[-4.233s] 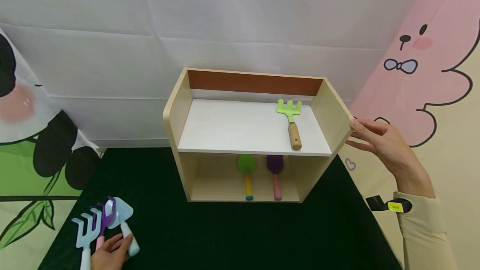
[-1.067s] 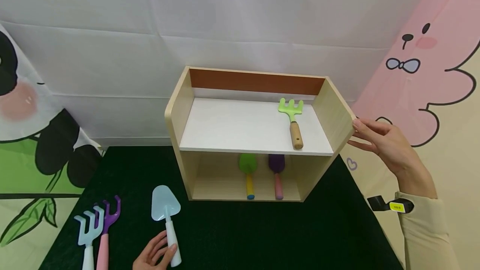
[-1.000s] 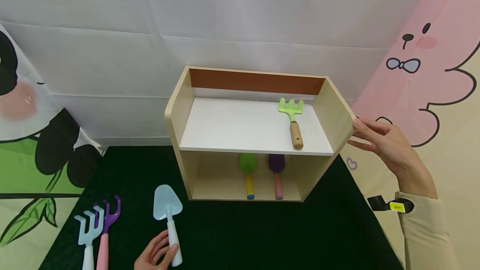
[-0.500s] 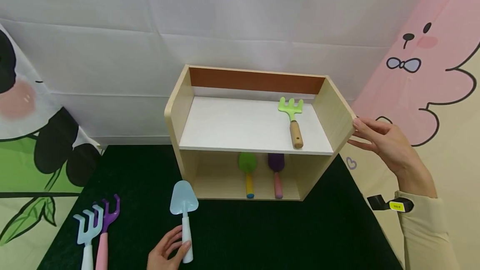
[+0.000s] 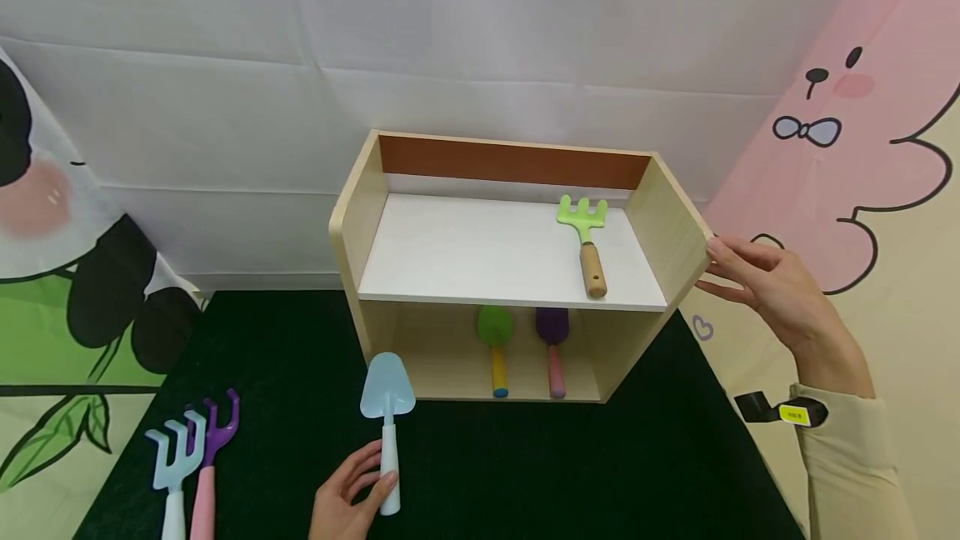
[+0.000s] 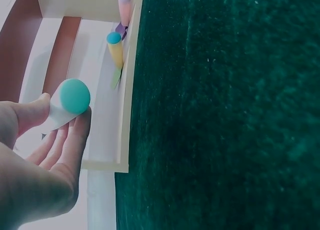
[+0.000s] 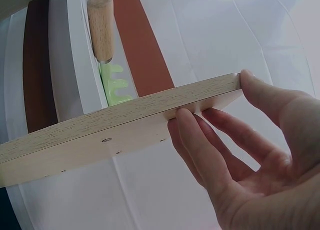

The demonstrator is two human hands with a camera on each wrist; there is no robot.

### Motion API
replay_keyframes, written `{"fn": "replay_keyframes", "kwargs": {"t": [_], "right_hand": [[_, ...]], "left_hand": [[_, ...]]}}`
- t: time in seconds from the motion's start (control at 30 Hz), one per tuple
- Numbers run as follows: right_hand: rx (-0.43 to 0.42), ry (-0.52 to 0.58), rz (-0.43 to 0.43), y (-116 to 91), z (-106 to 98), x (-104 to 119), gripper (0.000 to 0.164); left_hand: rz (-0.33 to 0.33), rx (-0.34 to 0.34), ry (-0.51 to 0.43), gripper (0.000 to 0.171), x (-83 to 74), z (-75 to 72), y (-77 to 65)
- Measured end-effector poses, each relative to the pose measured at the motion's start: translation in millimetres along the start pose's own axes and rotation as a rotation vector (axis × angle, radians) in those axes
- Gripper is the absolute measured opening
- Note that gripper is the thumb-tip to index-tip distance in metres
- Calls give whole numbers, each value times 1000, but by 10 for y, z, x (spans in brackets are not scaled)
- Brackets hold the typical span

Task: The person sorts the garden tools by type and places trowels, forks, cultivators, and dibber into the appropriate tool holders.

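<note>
My left hand (image 5: 348, 494) pinches the pale handle of a light blue hand trowel (image 5: 387, 390) between thumb and fingers. The trowel points away from me, its blade overlapping the lower left front corner of a two-level wooden shelf (image 5: 352, 211) in the head view. In the left wrist view the handle's round teal end (image 6: 75, 96) faces the camera. My right hand (image 5: 776, 290) holds the shelf's right side panel, thumb on its front edge and fingertips against the outer face (image 7: 186, 115). On the upper board lies a green hand fork (image 5: 590, 261) with a wooden handle.
The lower level holds a green trowel (image 5: 496, 327) with a yellow handle and a purple trowel (image 5: 552, 327) with a pink handle. A light blue fork (image 5: 176, 465) and a purple fork (image 5: 212, 452) lie at left on the dark green cloth (image 5: 540, 473). A white sheet (image 5: 480, 32) hangs behind.
My left hand has taken the light blue trowel from beside the two forks and carried it right and forward to the shelf's front. The right hand keeps its place on the side panel.
</note>
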State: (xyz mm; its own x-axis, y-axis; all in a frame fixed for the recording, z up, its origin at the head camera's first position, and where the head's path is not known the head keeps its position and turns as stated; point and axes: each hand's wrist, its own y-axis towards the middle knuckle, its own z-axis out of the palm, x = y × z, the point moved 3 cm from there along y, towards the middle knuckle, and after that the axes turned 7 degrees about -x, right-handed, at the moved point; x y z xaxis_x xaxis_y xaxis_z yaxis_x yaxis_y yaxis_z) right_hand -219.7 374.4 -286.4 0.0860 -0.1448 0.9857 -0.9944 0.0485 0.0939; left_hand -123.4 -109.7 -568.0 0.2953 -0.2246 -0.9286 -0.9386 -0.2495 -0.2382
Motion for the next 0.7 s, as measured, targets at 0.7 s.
{"fn": "replay_keyframes", "kwargs": {"t": [0.7], "right_hand": [[-1, -4, -4, -9, 17, 16, 35]], "left_hand": [[126, 25, -22, 49, -152, 124, 238]]}}
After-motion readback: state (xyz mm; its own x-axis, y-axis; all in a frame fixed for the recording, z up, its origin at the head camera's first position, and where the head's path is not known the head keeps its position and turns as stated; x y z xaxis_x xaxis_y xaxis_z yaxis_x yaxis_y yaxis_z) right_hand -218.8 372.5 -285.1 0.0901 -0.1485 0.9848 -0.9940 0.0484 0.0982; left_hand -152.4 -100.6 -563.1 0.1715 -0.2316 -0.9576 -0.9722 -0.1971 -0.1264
